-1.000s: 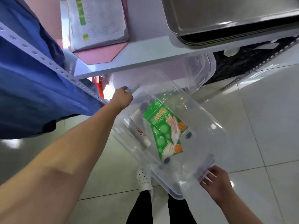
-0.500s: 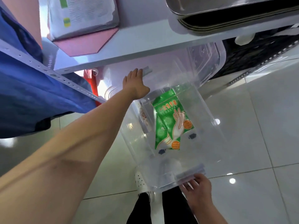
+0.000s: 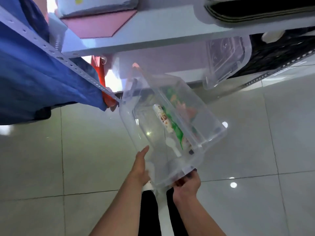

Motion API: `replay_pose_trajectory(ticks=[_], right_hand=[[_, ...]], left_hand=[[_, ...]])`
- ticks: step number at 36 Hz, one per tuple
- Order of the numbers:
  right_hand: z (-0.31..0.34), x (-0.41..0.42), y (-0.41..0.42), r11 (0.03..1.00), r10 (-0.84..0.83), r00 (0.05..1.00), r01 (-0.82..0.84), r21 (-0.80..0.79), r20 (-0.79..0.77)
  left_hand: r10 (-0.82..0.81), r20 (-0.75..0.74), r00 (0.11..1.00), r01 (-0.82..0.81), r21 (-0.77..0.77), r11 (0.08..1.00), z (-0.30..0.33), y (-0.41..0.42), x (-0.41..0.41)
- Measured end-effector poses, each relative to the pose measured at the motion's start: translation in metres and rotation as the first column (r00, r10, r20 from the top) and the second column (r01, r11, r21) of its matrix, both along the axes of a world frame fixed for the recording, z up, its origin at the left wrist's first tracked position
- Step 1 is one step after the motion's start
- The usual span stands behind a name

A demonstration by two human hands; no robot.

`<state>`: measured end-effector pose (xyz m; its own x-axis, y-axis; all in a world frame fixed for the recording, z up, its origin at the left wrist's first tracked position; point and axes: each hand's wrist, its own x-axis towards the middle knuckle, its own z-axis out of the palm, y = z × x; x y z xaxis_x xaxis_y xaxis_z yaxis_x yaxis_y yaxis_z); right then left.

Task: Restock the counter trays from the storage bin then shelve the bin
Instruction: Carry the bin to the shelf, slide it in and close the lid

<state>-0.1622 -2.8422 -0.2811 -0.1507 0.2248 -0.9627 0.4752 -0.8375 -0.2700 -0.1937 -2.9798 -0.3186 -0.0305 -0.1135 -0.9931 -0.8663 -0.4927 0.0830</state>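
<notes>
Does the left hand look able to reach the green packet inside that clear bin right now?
Probably not directly: the left hand lies flat outside the clear bin, whose wall separates it from the green packet.

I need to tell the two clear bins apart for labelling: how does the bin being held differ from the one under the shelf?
The held bin is tilted above the floor, gripped by the right hand with the left hand flat on its side; the shelved bin sits tucked beneath the white shelf, untouched. The held bin shows a green packet and tube; the shelved bin's contents cannot be seen. Both are clear plastic.
</notes>
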Motion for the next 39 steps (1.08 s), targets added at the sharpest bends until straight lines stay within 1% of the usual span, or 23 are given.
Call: replay_pose_trajectory(ticks=[1, 2, 3, 4, 5, 6, 8, 10, 12, 14, 18, 20, 22, 25, 27, 29, 32, 34, 36, 39], right_hand=[[-0.003, 0.001, 0.004, 1.0, -0.004, 1.0, 0.004, -0.005, -0.012], [-0.006, 0.004, 0.007, 0.999, -0.018, 1.0, 0.017, -0.027, -0.017], [-0.01, 0.007, 0.01, 0.998, -0.036, 0.999, 0.035, -0.056, -0.015], [-0.014, 0.01, 0.013, 0.996, -0.046, 0.999, 0.045, -0.081, -0.011], [-0.018, 0.011, 0.016, 0.993, -0.052, 0.999, 0.05, -0.102, -0.013], [-0.02, 0.011, 0.018, 0.99, -0.064, 0.998, 0.062, -0.123, -0.011], [-0.027, 0.013, 0.026, 0.98, -0.116, 0.993, 0.116, -0.162, 0.009], [-0.029, 0.016, 0.033, 0.968, -0.159, 0.986, 0.166, -0.19, 0.052], [-0.027, 0.02, 0.035, 0.957, -0.174, 0.981, 0.189, -0.222, 0.084], [-0.022, 0.026, 0.031, 0.946, -0.187, 0.979, 0.2, -0.256, 0.075], [-0.011, 0.035, 0.023, 0.93, -0.195, 0.979, 0.167, -0.327, -0.056], [-0.003, 0.038, 0.021, 0.93, -0.171, 0.976, 0.114, -0.348, -0.137], [0.004, 0.038, 0.02, 0.949, -0.096, 0.974, 0.027, -0.314, -0.205], [0.014, 0.036, 0.023, 0.97, -0.002, 0.968, -0.059, -0.235, -0.252], [0.021, 0.034, 0.028, 0.978, 0.091, 0.963, -0.134, -0.158, -0.255], [0.025, 0.033, 0.034, 0.981, 0.181, 0.962, -0.191, -0.029, -0.206], [0.027, 0.03, 0.055, 0.971, 0.187, 0.973, -0.162, 0.174, -0.135], [0.029, 0.025, 0.073, 0.95, 0.186, 0.974, -0.145, 0.275, -0.131], [0.032, 0.018, 0.09, 0.934, 0.252, 0.952, -0.192, 0.301, -0.176], [0.039, 0.001, 0.101, 0.915, 0.378, 0.885, -0.311, 0.258, -0.271]], left_hand=[[-0.006, 0.04, 0.999, 0.01, -0.087, 0.996, -0.006, -0.001, 0.006], [-0.019, 0.113, 0.993, 0.033, -0.125, 0.992, -0.01, -0.003, 0.016], [0.007, 0.153, 0.988, 0.004, -0.069, 0.998, -0.014, -0.005, 0.029], [0.026, 0.14, 0.99, -0.035, 0.065, 0.997, -0.017, -0.005, 0.04], [0.049, 0.083, 0.995, -0.063, 0.173, 0.983, -0.019, -0.004, 0.05], [0.115, 0.021, 0.993, -0.117, 0.189, 0.975, -0.024, -0.004, 0.059], [0.243, -0.101, 0.965, -0.23, 0.121, 0.966, -0.037, -0.004, 0.066], [0.313, -0.194, 0.93, -0.285, 0.159, 0.945, -0.038, -0.005, 0.071], [0.308, -0.242, 0.92, -0.261, 0.208, 0.943, -0.034, -0.012, 0.074], [0.256, -0.275, 0.927, -0.218, 0.163, 0.962, -0.031, -0.022, 0.075], [0.294, -0.306, 0.905, -0.248, 0.182, 0.952, -0.023, -0.033, 0.071], [0.276, -0.335, 0.901, -0.231, 0.169, 0.958, -0.019, -0.036, 0.071], [0.26, -0.354, 0.898, -0.221, 0.147, 0.964, -0.017, -0.039, 0.071], [0.267, -0.373, 0.889, -0.227, 0.147, 0.963, -0.01, -0.039, 0.067], [0.259, -0.398, 0.88, -0.22, 0.142, 0.965, -0.006, -0.04, 0.065], [0.24, -0.416, 0.877, -0.208, 0.122, 0.971, -0.002, -0.041, 0.062], [0.232, -0.433, 0.871, -0.201, 0.116, 0.973, 0.005, -0.043, 0.058], [0.238, -0.447, 0.863, -0.202, 0.126, 0.971, 0.011, -0.045, 0.055], [0.24, -0.455, 0.858, -0.202, 0.131, 0.971, 0.017, -0.049, 0.051], [0.231, -0.461, 0.857, -0.193, 0.128, 0.973, 0.028, -0.054, 0.047]])
